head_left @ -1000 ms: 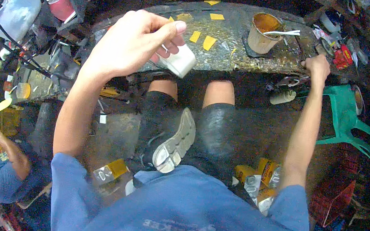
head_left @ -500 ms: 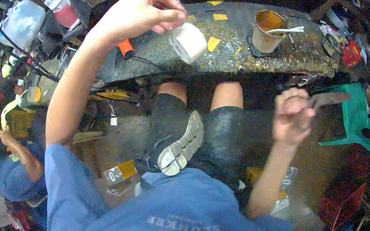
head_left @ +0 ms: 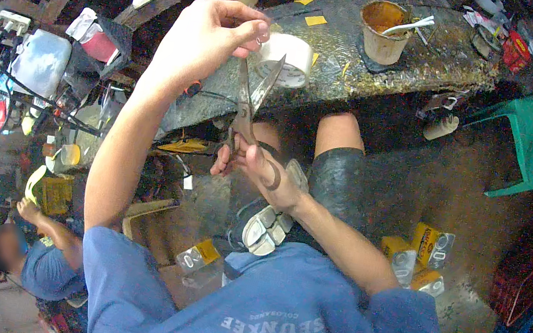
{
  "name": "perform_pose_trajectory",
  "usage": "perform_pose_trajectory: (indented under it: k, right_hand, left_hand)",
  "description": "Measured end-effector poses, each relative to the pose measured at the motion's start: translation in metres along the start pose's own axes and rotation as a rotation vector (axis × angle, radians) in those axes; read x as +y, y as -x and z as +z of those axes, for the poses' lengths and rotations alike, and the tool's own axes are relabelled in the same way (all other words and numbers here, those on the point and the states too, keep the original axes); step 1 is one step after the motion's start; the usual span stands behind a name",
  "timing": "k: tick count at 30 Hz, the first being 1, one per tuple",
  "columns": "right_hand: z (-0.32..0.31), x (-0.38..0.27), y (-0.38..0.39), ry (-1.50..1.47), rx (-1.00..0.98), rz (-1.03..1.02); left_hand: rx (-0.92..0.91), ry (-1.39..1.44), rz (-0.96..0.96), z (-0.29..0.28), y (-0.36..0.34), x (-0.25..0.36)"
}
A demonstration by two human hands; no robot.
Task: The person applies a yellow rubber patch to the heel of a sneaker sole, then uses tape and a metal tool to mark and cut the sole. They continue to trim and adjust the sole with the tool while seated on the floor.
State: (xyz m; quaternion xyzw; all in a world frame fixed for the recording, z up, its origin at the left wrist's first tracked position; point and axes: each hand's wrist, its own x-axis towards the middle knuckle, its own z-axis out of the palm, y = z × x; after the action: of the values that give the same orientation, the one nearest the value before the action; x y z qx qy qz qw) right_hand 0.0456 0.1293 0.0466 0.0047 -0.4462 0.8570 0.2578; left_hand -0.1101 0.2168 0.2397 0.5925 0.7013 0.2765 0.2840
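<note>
Worn, messy bench (head_left: 336,44) at 12 o'clock, with a brown-stained pot (head_left: 381,47) at 1 and a green stool (head_left: 529,147) between 2 and 3. At 11, left hand (head_left: 196,38) with thumb and finger pinched tight, seemingly on the loose end of a white roll of tape (head_left: 297,59), just beside at 12. Right hand (head_left: 277,186) near the middle, fingers curled around the handles of metal scissors (head_left: 243,122), blades (head_left: 266,87) spread wide, tips pointing up to 12. For neat work, keep left fingertips out from between the blades, hold the roll still and squeeze slowly. Pale letters (head_left: 271,326) on the blue shirt (head_left: 275,281) at 6, upside down; print on yellow boxes (head_left: 428,243) between 3 and 4; marks on the roll too small to read.
</note>
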Motion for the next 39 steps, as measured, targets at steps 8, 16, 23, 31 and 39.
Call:
perform_pose_trajectory:
  k: [8, 16, 23, 31, 39]
  right_hand:
    - [0.003, -0.013, -0.02, -0.001, 0.119, -0.072]
    - [0.011, -0.018, -0.028, -0.108, 0.225, -0.115]
    - [0.01, -0.015, -0.026, -0.033, 0.33, -0.094]
    - [0.007, -0.013, -0.033, -0.019, 0.445, -0.095]
    - [-0.022, -0.018, -0.09, -0.108, 0.532, 0.086]
  left_hand:
    - [0.028, 0.211, -0.072, 0.012, 0.022, 0.001]
    - [0.129, 0.227, -0.05, 0.009, 0.033, -0.01]
    - [0.177, 0.242, -0.067, 0.006, 0.037, -0.015]
    - [0.192, 0.317, -0.068, 0.005, 0.029, -0.035]
    - [0.281, 0.381, -0.147, -0.01, -0.018, -0.086]
